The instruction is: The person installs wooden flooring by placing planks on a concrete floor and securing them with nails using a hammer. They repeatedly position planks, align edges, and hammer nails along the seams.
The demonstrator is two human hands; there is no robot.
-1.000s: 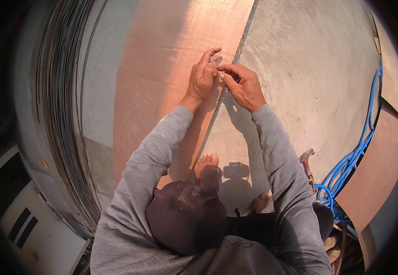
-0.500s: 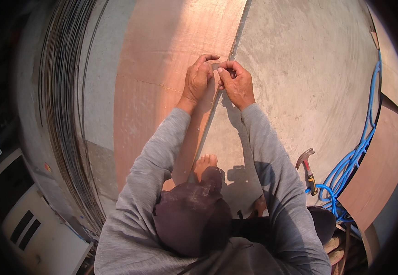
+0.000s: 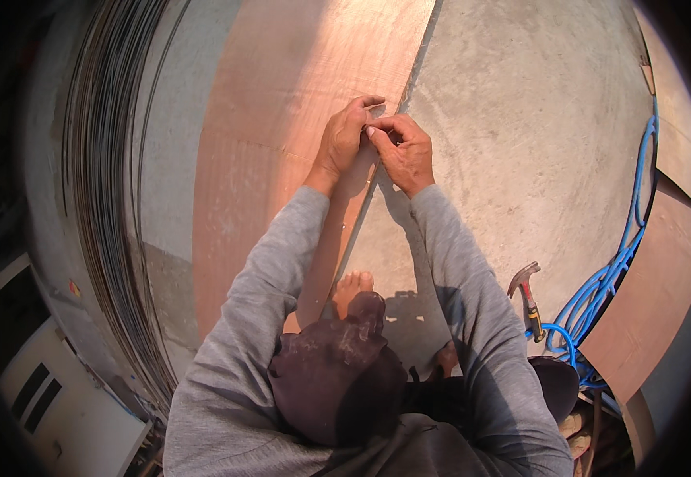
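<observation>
Both hands meet above the right edge of a long plywood sheet [image 3: 250, 191] that lies on the concrete. My left hand [image 3: 341, 143] has its index finger stretched forward and the other fingers curled in; whatever they may hold is too small to name. The thumb and index finger of my right hand [image 3: 405, 151] are pinched together against the left fingertips. What sits in that pinch is hidden. A few small nail heads show along the sheet's edge below the hands, near my bare foot [image 3: 352, 288].
A claw hammer [image 3: 527, 300] with a red and yellow handle lies on the concrete floor [image 3: 512, 143] at right. Beside it a blue hose [image 3: 600, 290] runs in loops along more plywood pieces [image 3: 648, 306]. A bundle of thin metal rods [image 3: 112, 159] stretches along the left.
My right hand has moved slightly left, so its pinched fingertips now touch the left hand's fingers. The left hand stays almost in place.
</observation>
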